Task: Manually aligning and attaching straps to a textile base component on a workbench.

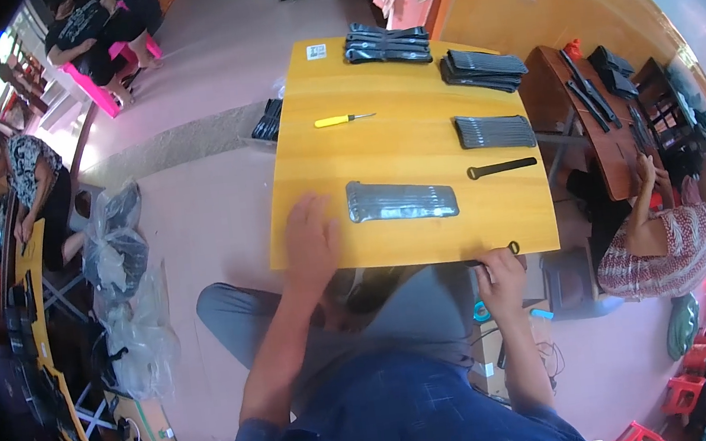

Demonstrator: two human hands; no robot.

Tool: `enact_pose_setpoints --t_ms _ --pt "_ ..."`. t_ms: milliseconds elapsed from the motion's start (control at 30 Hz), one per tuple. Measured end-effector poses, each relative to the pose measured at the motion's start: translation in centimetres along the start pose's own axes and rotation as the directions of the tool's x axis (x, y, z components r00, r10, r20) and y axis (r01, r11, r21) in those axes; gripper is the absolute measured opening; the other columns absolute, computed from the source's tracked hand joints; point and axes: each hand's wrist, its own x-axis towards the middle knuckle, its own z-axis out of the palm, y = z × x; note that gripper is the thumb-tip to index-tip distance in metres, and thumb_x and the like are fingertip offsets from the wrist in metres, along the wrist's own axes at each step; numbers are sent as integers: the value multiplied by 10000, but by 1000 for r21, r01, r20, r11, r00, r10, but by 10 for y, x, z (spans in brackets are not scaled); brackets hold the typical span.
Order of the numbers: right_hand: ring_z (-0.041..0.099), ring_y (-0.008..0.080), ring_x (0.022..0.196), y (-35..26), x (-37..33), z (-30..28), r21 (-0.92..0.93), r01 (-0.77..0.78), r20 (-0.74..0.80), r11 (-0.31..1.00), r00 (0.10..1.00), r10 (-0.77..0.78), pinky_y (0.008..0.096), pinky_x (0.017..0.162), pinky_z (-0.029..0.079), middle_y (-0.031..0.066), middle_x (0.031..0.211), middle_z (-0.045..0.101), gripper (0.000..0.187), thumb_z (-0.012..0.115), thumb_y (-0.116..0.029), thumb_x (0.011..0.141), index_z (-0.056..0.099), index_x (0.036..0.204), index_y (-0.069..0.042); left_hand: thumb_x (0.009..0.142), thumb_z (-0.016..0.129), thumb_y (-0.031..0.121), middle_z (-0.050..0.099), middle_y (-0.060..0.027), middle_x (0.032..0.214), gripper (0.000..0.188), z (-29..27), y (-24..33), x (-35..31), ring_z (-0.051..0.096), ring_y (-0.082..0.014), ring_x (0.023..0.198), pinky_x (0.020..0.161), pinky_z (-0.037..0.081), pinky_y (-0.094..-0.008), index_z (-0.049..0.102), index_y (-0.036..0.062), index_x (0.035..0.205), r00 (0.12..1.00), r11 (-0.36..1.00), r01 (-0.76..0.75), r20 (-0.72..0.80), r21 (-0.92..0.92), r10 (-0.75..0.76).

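Note:
My left hand (311, 234) is over the front left of the yellow table (311, 160), fingers stretched forward and a little blurred, with nothing seen in it. Just right of it lies a clear plastic-wrapped pack of black straps (403, 200). At the front edge, my right hand (503, 277) is closed on a black strap (513, 247); its ringed end shows by the fingertips, while the rest is mostly hidden. A single black strap (502, 168) with a ring end lies farther back, in front of another strap pack (495, 131).
Stacked strap packs (484, 70) and a bundle of black straps (387, 43) lie at the far side. A yellow-handled screwdriver (345, 119) rests left of the middle. A person (667, 228) sits right, at a brown table (594, 123). Plastic bags (117, 247) lie on the left floor.

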Motion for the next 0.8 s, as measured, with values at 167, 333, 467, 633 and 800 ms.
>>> enact_pose_setpoints --t_ms 167,333,467,633,800 --pt "580 100 870 -41 16 -10 807 -334 18 487 839 544 250 782 479 0 957 614 117 686 -91 1013 621 1106 -60 991 648 151 668 -172 1232 365 -19 71 -23 664 -290 1098 978 525 -406 613 1 1321 920 888 295 355 -353 -165" --pt "581 96 899 -45 37 20 948 -249 92 201 813 575 285 803 500 -3 1000 609 139 684 -124 1022 592 1124 -101 1017 655 203 715 -67 976 351 -3 76 -55 691 -133 848 773 564 -286 616 -33 1274 720 382 680 669 -625 -187" --pt "592 99 878 -55 38 39 945 -309 185 109 778 600 308 802 523 -17 973 603 125 688 -142 1024 600 1112 -124 1066 585 213 726 -66 954 257 -10 67 -53 681 -100 801 736 565 -250 662 -3 1183 627 307 774 736 -554 -254" --pt "591 80 776 -53 39 59 944 -322 191 75 717 670 267 747 543 -24 863 598 159 723 -161 1009 616 1096 -81 1085 545 185 735 -68 953 222 -23 69 -43 689 -96 794 725 585 -248 672 13 1146 584 42 801 763 -598 -277" --pt "589 79 771 -54 41 63 938 -342 205 64 692 692 266 731 536 -20 860 603 143 708 -160 1019 616 1098 -83 1052 619 182 723 -60 865 180 -15 70 -44 681 -107 733 685 569 -248 694 18 1056 680 230 730 656 -643 -328"
